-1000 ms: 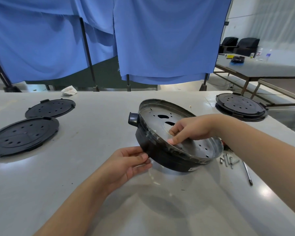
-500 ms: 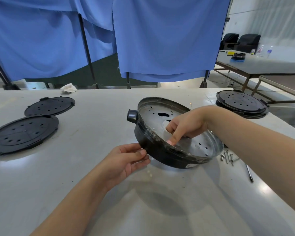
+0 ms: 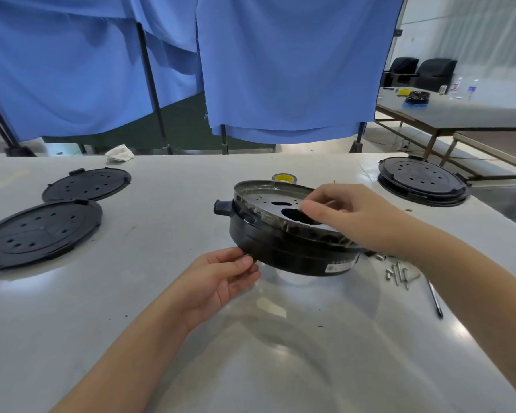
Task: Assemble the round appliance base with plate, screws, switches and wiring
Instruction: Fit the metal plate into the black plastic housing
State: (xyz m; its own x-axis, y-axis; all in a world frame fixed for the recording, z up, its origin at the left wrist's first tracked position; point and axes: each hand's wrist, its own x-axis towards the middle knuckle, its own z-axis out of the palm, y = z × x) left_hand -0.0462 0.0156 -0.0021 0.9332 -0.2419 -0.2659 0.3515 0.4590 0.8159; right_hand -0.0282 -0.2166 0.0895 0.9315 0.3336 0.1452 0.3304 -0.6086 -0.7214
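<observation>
A round black appliance base (image 3: 286,248) stands tilted on the white table, its near-left edge raised. A grey metal plate (image 3: 262,201) with holes and a dark cut-out lies inside its rim. My left hand (image 3: 221,278) holds the base's lower left edge, thumb on the side wall. My right hand (image 3: 349,216) reaches over the plate, fingers curled at the dark cut-out; whether they pinch anything cannot be told. Several loose screws (image 3: 398,274) lie on the table to the right of the base.
Two black perforated round covers (image 3: 39,231) (image 3: 87,184) lie at the left. A stacked black base (image 3: 423,180) sits at the far right. A thin metal tool (image 3: 435,299) lies near the screws. A yellow tape roll (image 3: 285,177) peeks behind the base. Blue curtains hang behind the table.
The base has tipped flatter toward me. My right hand has moved from the plate's near rim up to its central cut-out. My left hand keeps its hold.
</observation>
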